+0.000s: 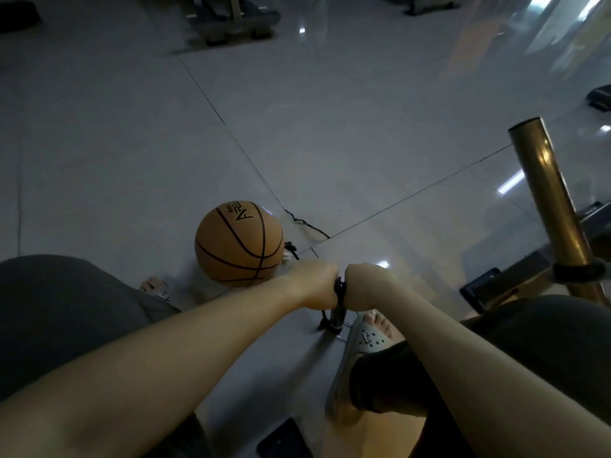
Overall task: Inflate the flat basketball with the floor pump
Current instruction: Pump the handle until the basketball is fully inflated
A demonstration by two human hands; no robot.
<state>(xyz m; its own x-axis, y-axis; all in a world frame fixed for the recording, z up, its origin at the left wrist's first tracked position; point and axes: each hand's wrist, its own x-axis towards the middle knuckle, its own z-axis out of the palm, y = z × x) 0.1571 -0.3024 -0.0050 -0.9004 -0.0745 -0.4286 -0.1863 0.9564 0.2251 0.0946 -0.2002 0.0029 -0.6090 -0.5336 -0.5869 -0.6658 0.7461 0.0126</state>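
Observation:
An orange basketball (238,243) with black seams rests on the tiled floor, just left of my hands. The floor pump (338,316) stands upright below my fists, its dark barrel and metal foot partly showing. My left hand (314,285) and my right hand (366,285) are side by side, each closed around one end of the pump's black handle, which is mostly hidden. A thin black hose (292,252) runs from the pump toward the ball's right side. My right foot in a grey clog (360,342) is on the pump's foot.
A brass-coloured pole (552,206) leans at the right, with a dark phone-like object (483,289) on the floor near its base. Another dark flat object (283,441) lies at the bottom edge. Gym equipment (231,21) stands far back. My left foot (155,287) sits behind the ball.

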